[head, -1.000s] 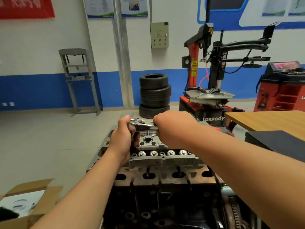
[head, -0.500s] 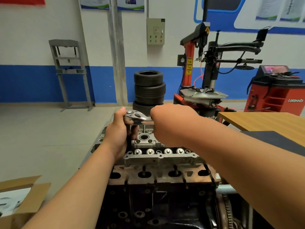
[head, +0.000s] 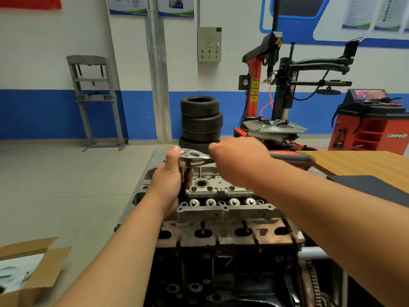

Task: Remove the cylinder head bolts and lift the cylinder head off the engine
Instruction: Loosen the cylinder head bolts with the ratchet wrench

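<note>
Chrome ratchet [head: 194, 157] lies level, handle pointing right.

We see a stack of black tires [head: 201, 120] by the wall, and a red tire machine [head: 274, 85] stands just right of it. A wooden table [head: 363, 162] sits at the right, and a cardboard box [head: 33, 269] lies low at the left.

The right hand [head: 239, 159] covers the ratchet [head: 194, 157] handle (left hand [head: 169, 185] hides its socket end).

Glossy metal ratchet [head: 194, 157]; matt metal cylinder head [head: 221, 196].
</note>
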